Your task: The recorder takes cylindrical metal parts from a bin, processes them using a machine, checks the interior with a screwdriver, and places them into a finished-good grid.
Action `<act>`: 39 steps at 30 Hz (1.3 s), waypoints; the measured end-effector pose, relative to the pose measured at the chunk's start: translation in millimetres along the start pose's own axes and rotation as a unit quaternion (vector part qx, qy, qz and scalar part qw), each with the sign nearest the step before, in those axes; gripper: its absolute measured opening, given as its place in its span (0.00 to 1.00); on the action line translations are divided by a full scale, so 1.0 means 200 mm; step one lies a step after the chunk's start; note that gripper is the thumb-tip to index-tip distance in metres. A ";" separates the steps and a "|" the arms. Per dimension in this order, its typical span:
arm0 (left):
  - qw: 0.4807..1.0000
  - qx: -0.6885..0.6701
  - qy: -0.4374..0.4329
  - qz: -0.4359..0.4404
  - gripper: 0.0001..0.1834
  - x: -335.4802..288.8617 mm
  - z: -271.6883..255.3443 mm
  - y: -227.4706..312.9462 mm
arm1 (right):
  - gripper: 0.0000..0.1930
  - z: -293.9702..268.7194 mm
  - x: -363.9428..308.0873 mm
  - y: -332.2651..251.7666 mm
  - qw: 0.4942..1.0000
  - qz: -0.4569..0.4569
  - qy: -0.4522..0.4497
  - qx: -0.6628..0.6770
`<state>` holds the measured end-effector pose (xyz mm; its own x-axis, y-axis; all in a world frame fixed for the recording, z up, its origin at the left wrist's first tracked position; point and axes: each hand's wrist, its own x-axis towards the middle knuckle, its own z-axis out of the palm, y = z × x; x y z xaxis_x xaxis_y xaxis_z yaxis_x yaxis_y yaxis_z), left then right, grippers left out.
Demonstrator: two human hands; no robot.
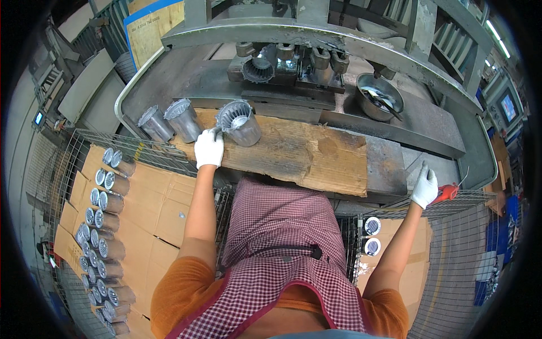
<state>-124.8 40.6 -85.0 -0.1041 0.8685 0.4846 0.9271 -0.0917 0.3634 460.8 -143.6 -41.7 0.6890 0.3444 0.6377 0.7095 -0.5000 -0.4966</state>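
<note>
My left hand [209, 148], in a white glove, rests at the near edge of a scorched cardboard sheet [327, 155]. Its fingers stretch forward between a grey metal cup-shaped casting [185, 121] and another toothed-rim casting [243, 127], tilted with its opening toward me. Farther left leans one more casting [157, 124]. At the right, my gloved right hand [424, 187] is at a wire basket's rim, closed around a red-handled tool [447, 192] with a thin metal shaft. Its index finger points forward; the grip itself is partly hidden.
Ahead, a machine fixture [288, 73] holds a casting [259, 69]. A metal bowl [379, 97] with a dark-handled brush or utensil stands right of it. Several castings [107, 248] line the cardboard-lined left basket. Two round parts [372, 226] lie in the right basket. A heavy frame bar [316, 36] crosses above.
</note>
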 end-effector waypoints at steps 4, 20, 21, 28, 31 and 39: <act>1.000 0.007 0.013 0.016 0.12 0.00 0.00 -0.01 | 0.22 -0.02 0.00 -0.02 0.999 -0.005 -0.029 -0.029; 1.000 0.003 -0.010 0.009 0.19 -0.01 -0.02 0.01 | 0.23 -0.01 0.00 -0.01 0.999 0.007 -0.034 -0.023; 1.000 0.010 -0.017 0.016 0.20 -0.01 -0.02 0.00 | 0.23 -0.02 0.00 -0.02 0.999 0.009 -0.036 -0.027; 1.000 0.009 -0.029 0.009 0.20 0.00 -0.03 0.02 | 0.09 -0.14 -0.09 -0.32 0.966 -0.192 0.038 -0.171; 1.000 0.019 -0.014 0.018 0.20 0.00 -0.01 0.02 | 0.11 -0.10 -0.12 -0.64 0.926 -0.366 -0.055 0.075; 0.931 -0.309 0.148 -0.124 0.16 -0.01 -0.11 0.04 | 0.18 0.35 0.09 -1.63 0.894 -0.387 -0.210 0.087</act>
<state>-125.9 27.8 -64.7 -0.4672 0.7362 0.4897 0.4858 -0.2490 0.8378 253.1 81.7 90.5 -0.0488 0.8199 0.5704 0.9845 0.1359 -0.1112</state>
